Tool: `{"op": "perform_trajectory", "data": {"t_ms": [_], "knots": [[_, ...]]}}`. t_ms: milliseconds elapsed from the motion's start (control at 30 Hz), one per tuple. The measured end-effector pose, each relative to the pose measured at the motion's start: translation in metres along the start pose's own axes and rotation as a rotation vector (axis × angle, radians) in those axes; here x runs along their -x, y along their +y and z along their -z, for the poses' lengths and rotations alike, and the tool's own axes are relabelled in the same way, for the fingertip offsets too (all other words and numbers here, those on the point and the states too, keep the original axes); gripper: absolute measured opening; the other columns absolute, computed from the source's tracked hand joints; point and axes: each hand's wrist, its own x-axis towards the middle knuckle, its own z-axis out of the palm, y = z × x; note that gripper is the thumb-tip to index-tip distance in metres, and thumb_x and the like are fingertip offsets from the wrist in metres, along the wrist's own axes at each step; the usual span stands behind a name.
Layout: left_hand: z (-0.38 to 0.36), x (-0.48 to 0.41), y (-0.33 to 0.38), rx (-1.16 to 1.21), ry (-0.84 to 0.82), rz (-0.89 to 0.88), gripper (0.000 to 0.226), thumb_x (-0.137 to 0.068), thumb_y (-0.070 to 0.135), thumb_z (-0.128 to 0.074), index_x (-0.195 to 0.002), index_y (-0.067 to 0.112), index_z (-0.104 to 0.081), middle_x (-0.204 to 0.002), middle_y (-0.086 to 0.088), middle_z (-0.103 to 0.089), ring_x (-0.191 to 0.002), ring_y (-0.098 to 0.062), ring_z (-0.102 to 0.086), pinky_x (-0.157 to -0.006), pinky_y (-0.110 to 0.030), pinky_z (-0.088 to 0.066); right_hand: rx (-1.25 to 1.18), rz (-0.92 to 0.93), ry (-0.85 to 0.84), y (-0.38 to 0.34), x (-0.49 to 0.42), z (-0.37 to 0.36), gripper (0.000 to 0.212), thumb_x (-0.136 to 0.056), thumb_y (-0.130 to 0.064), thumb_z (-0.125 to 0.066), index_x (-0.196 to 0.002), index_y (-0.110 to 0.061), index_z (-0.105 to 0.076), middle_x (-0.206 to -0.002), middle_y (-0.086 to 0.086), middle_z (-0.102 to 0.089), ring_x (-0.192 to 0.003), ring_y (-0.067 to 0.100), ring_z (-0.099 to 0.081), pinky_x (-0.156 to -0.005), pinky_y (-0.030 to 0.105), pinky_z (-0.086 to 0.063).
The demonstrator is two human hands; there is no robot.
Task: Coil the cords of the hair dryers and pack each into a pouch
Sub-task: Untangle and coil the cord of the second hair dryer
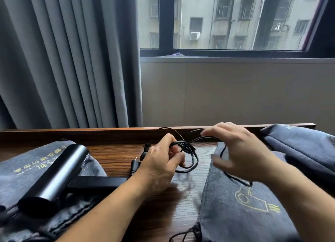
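Black cord, thin and limp, hangs in loops over the counter's middle, pinched in the left hand's closed grip while the right hand hovers open, best held at the bundle's crossing.

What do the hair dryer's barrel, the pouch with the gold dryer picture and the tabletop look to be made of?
Hair dryer barrel: looks like satin metal or metallic-coated plastic, with a soft grey sheen along its length; which one is unclear. Pouch: woven dark grey cloth, matte and creased, its gold picture seemingly printed or stitched. Tabletop: dark brown wood or wood-look laminate, with visible grain lines and a slight gloss.
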Motion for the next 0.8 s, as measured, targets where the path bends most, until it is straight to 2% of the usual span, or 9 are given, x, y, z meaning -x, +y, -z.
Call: {"op": "perform_trajectory", "data": {"t_ms": [100,233,300,400,467,567,667,733,800], "knots": [[-0.001,0.001,-0.002,-0.030,-0.011,-0.005,0.020,-0.096,0.021,-0.069,-0.088,0.021,-0.051,-0.080,0.002,-0.071,-0.074,-0.011,-0.070,-0.071,-0.027,-0.055,-0.022,0.103,0.087,-0.029,-0.001,-0.012,0.045,-0.081,-0.058,-0.057,-0.117,-0.030,-0.056,-0.107,-0.012,-0.065,-0.089,0.015,-0.064,-0.078,0.036,-0.054],[0.002,0.002,-0.006,0.012,-0.017,0.004,0.022,-0.090,0.035,-0.071,-0.088,0.032,-0.049,-0.083,0.005,-0.069,-0.072,-0.019,-0.069,-0.070,-0.041,-0.057,-0.013,0.123,0.159,-0.032,-0.008,-0.024,0.037,-0.088,-0.061,-0.050,-0.094,-0.031,-0.070,-0.086,-0.010,-0.063,-0.067,0.017,-0.060,-0.057,0.036,-0.053],[0.004,0.002,-0.005,0.012,-0.011,0.010,0.023,-0.088,0.027,-0.069,-0.085,0.035,-0.048,-0.082,0.006,-0.067,-0.063,-0.014,-0.061,-0.062,-0.036,-0.053,-0.084,0.114,0.166,-0.025,-0.010,-0.023,0.034,-0.087,-0.059,-0.053,-0.088,-0.033,-0.075,-0.079,-0.014,-0.062,-0.068,0.009,-0.059,-0.061,0.034,-0.052],[0.003,0.002,-0.001,0.056,-0.020,0.018,0.025,-0.083,0.023,-0.069,-0.083,0.035,-0.047,-0.082,0.004,-0.066,-0.059,-0.012,-0.055,-0.057,-0.031,-0.047,-0.300,0.073,0.173,-0.009,-0.009,-0.016,0.019,-0.085,-0.048,-0.069,-0.083,-0.031,-0.078,-0.072,-0.021,-0.062,-0.071,0.001,-0.060,-0.067,0.018,-0.044],[0.001,0.000,0.001,0.081,-0.002,0.011,0.026,-0.082,0.019,-0.069,-0.083,0.033,-0.047,-0.082,0.000,-0.067,-0.061,-0.015,-0.056,-0.056,-0.031,-0.048,-0.400,0.037,0.185,-0.003,-0.008,-0.012,0.010,-0.084,-0.039,-0.076,-0.080,-0.030,-0.078,-0.070,-0.022,-0.062,-0.069,0.000,-0.060,-0.064,0.011,-0.039],[-0.002,-0.002,0.005,0.106,0.016,-0.014,0.026,-0.081,0.019,-0.069,-0.083,0.033,-0.047,-0.083,-0.006,-0.071,-0.068,-0.012,-0.064,-0.063,-0.023,-0.049,-0.485,-0.015,0.197,0.003,-0.008,-0.009,0.009,-0.082,-0.040,-0.073,-0.078,-0.034,-0.078,-0.069,-0.015,-0.061,-0.062,0.005,-0.056,-0.060,0.012,-0.035],[0.000,0.000,0.005,0.160,-0.033,-0.035,0.022,-0.084,0.004,-0.062,-0.089,0.017,-0.046,-0.080,-0.004,-0.072,-0.085,-0.010,-0.074,-0.076,-0.030,-0.057,-0.544,-0.061,0.201,0.010,-0.009,-0.006,0.012,-0.080,-0.041,-0.070,-0.078,-0.032,-0.078,-0.070,-0.013,-0.064,-0.063,0.005,-0.058,-0.061,0.013,-0.038],[0.004,0.002,0.003,0.185,-0.039,-0.058,0.018,-0.087,-0.003,-0.056,-0.089,0.010,-0.045,-0.074,0.001,-0.064,-0.093,-0.014,-0.076,-0.080,-0.036,-0.058,-0.613,-0.108,0.241,0.019,-0.010,-0.001,0.012,-0.080,-0.038,-0.071,-0.080,-0.029,-0.079,-0.074,-0.010,-0.070,-0.067,0.005,-0.062,-0.065,0.015,-0.045],[0.008,0.002,0.000,0.219,0.005,-0.051,0.016,-0.094,-0.008,-0.053,-0.091,0.005,-0.044,-0.075,-0.010,-0.056,-0.094,-0.017,-0.077,-0.083,-0.043,-0.058,-0.688,-0.180,0.294,0.032,-0.008,0.005,0.007,-0.080,-0.032,-0.074,-0.078,-0.027,-0.079,-0.078,-0.007,-0.074,-0.070,0.004,-0.066,-0.070,0.018,-0.051]]}}
